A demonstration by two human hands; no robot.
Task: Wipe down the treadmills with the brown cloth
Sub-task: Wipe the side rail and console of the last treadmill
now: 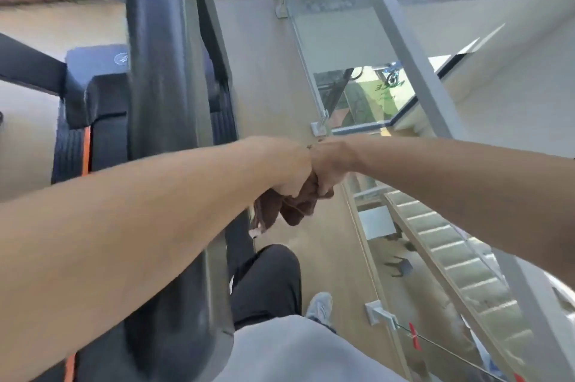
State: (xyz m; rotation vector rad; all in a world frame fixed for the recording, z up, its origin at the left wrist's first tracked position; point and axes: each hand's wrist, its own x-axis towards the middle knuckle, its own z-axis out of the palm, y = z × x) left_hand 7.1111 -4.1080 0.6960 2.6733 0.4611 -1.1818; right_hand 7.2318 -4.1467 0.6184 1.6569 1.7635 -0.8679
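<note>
While both arms reach out over a grey top and dark trouser leg (267, 282), with a grey shoe (320, 307) on the pale floor (267, 70) below. Closest on the left: thick dark treadmill upright (161, 70), running from lower left up past the forearms. Just beyond, left hand (286, 166) and right hand (329, 166) knuckle to knuckle in mid-air, both with fingers curled round the brown cloth (295, 207). Cloth bunched between them, loose folds hanging below the fists, not touching any treadmill surface; beside the upright but apart from it. Looks like regathering or refolding the cloth rather than wiping. Further left: treadmill deck (93, 107) with ribbed black side strips and an orange stripe, a second dark bar angling in from the far left edge. Further right: glass railing (357, 95) with metal clamps, grey diagonal beam (404, 48), staircase (451, 244) visible down through the glass. Progress hard to judge: no damp streaks or dust lines visible, picture blurred. No surface under the cloth at this moment, so wiping paused at best; upright, deck and any other machines probably left to do, though cannot tell which parts are already clean.
</note>
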